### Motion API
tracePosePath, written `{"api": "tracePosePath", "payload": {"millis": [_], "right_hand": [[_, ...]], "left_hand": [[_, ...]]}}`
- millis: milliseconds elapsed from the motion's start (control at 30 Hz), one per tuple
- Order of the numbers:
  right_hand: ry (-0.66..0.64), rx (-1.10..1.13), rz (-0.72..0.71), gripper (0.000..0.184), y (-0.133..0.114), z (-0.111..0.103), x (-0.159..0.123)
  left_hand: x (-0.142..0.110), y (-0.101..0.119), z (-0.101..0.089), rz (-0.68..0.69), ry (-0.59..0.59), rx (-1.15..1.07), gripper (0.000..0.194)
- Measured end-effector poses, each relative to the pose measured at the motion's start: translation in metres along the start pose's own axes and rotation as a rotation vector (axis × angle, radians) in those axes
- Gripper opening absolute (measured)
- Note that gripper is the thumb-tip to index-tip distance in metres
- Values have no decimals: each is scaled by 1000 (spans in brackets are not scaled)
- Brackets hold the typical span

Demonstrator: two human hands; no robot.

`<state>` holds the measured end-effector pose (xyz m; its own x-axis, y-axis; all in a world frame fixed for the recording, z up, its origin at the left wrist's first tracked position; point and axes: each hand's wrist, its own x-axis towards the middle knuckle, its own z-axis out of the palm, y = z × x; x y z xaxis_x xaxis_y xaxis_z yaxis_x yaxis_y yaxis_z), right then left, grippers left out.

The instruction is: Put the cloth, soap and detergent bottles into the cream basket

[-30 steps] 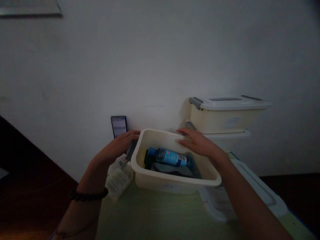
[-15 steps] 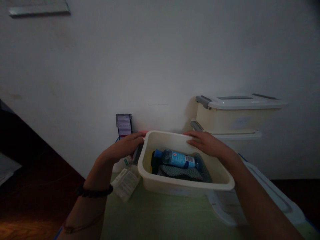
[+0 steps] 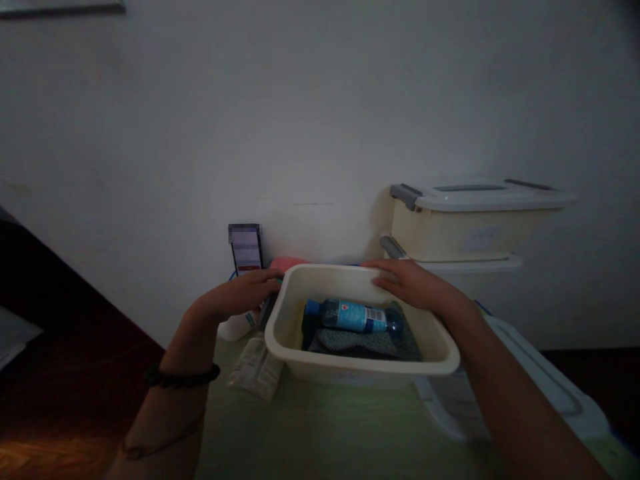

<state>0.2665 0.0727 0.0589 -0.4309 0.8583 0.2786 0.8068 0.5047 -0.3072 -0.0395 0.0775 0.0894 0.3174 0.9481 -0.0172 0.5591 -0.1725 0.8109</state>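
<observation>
A cream plastic storage box (image 3: 360,365) without a lid is on the green table in front of me. Inside lies a bottle (image 3: 353,316) with a blue cap and light-blue label, on top of a grey textured cloth (image 3: 355,341). My right hand (image 3: 405,283) grips the far rim, thumb inside and fingers behind the wall. At the far left corner, my left hand (image 3: 253,291) has its fingers closed against the box; the fingertips are partly hidden. Below that hand are a dark object (image 3: 269,311) and a clear bottle (image 3: 257,368) with a pale label, lying down.
A phone (image 3: 247,250) leans against the wall beyond my left hand. Something pink (image 3: 290,262) shows behind the box. On the right stand stacked lidded boxes (image 3: 450,230) with grey latches. A white lid (image 3: 545,373) lies on the table beside my right forearm.
The box has shifted a little to the left and its tilt has changed slightly, both hands staying on it. The clear bottle beside it has turned somewhat. My view has moved slightly too.
</observation>
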Motion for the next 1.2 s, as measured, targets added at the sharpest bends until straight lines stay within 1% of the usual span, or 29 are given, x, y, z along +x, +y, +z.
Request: {"api": "tracePosePath", "payload": {"millis": [67, 100, 133, 233, 367, 467, 533, 600, 700, 767, 867, 933, 1067, 1200], "right_hand": [[1, 11, 3, 36, -1, 0, 0], [-3, 13, 7, 36, -1, 0, -1], [-5, 14, 12, 36, -2, 0, -1], [8, 15, 12, 35, -3, 0, -1], [20, 6, 15, 34, -5, 0, 1], [17, -7, 27, 34, -7, 1, 1], [30, -4, 19, 33, -7, 2, 2], [56, 3, 1, 31, -7, 3, 3], [103, 28, -20, 29, -7, 4, 4], [128, 48, -27, 28, -7, 5, 5], [142, 68, -24, 26, -9, 5, 5], [139, 66, -14, 26, -10, 4, 5], [111, 47, -4, 27, -11, 4, 5], [116, 51, -11, 28, -11, 4, 4]], "left_hand": [[3, -5, -1, -37, -104, 72, 22], [4, -7, -2, -45, -129, 99, 24], [5, -9, -2, -43, -129, 111, 26], [6, -10, -2, -19, -105, 103, 32], [6, -5, 2, 16, -88, 60, 39], [6, 0, 6, 71, -37, 100, 39], [7, 2, 9, 67, -10, 144, 39], [8, 4, 13, 64, 2, 149, 39], [11, 7, 20, 103, -6, 137, 38], [13, 8, 25, 127, 12, 195, 39], [15, 7, 30, 119, 61, 303, 43], [16, 7, 32, 133, 52, 328, 43], [17, 6, 33, 204, 0, 333, 43], [17, 3, 34, 221, 19, 329, 45]]}}
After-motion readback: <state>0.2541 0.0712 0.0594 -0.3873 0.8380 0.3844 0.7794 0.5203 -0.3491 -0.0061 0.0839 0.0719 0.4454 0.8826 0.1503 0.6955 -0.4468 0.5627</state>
